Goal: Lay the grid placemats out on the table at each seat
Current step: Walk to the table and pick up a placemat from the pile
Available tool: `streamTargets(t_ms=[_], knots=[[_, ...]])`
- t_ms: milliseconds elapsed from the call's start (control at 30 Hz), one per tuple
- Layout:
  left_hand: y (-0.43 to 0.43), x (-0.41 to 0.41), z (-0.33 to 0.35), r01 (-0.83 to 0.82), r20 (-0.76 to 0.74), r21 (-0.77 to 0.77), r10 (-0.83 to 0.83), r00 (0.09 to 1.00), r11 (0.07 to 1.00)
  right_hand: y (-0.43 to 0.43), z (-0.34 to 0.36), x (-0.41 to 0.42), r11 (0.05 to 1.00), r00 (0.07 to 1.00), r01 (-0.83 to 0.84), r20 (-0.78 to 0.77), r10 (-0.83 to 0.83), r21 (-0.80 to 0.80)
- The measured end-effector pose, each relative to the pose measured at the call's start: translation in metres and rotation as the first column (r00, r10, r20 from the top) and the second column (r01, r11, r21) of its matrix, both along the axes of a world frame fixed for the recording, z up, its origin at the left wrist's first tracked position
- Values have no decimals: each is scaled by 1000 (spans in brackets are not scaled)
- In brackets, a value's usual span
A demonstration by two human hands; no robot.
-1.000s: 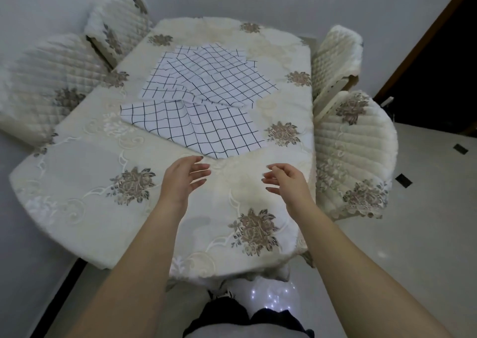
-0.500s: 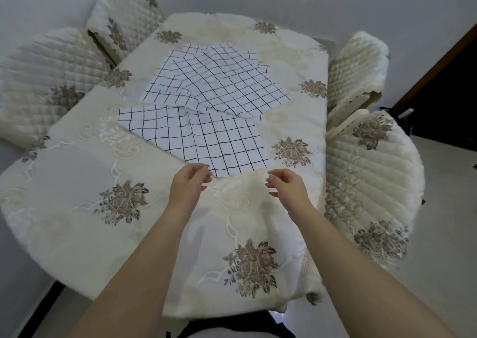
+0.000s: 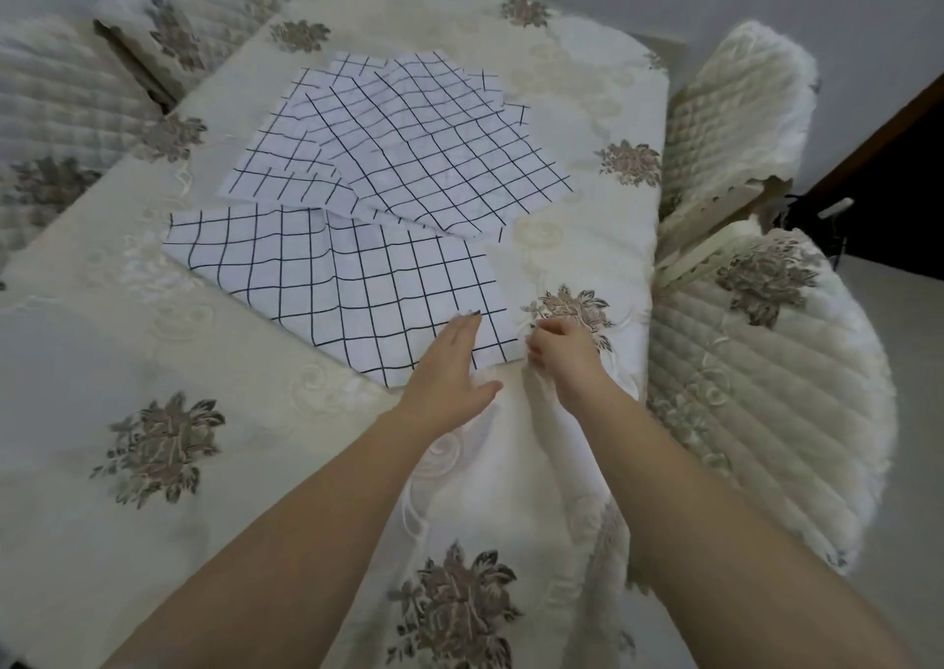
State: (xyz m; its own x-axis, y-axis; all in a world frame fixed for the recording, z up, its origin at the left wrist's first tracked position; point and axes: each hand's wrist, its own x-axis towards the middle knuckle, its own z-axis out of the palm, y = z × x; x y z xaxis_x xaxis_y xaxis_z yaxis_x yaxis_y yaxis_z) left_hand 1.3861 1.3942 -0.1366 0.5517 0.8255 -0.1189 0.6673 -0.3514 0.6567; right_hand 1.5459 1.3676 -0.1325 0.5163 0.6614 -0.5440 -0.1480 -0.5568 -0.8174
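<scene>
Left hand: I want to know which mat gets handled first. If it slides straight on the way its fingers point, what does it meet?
The left hand already overlaps the nearest placemat; beyond lies the placemat pile.

Under the left hand (image 3: 449, 362): near corner of the nearest placemat (image 3: 337, 280), covered. Beyond that placemat: overlapped stack (image 3: 408, 157), count impossible to tell. Beside its right corner: right hand (image 3: 564, 356) curled, fingertips tucked out of sight, grip unclear. Left of it: chairs (image 3: 61, 106), cropped by the frame.
</scene>
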Motion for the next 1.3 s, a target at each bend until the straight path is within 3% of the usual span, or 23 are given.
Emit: streamTargets(t_ms=[133,400,633,700,867,1000,1133,1300], knots=[[-2,17,-15,-37,15,-30,38,999,999,8,4,6,1000,993,-21,-112,21,3],[-6,33,-39,-80,8,63,79,997,995,10,4,7,987,983,-156,-106,151,-41],[-3,42,-40,-269,100,242,252,962,932,6,10,1,980,967,-197,-165,193,-8],[-2,42,-32,-323,153,230,294,944,918,4,13,1,977,965,-211,-156,211,13],[-5,37,-7,-412,324,76,369,871,908,4,13,2,961,965,-261,55,257,95],[-8,20,18,-359,390,-9,334,858,933,11,26,-2,866,828,-486,379,413,119],[-9,-7,49,-329,406,-56,323,855,943,23,46,-19,811,734,-577,497,463,96],[0,-48,88,-371,497,-164,402,769,914,40,66,-43,764,662,-629,613,431,142]])
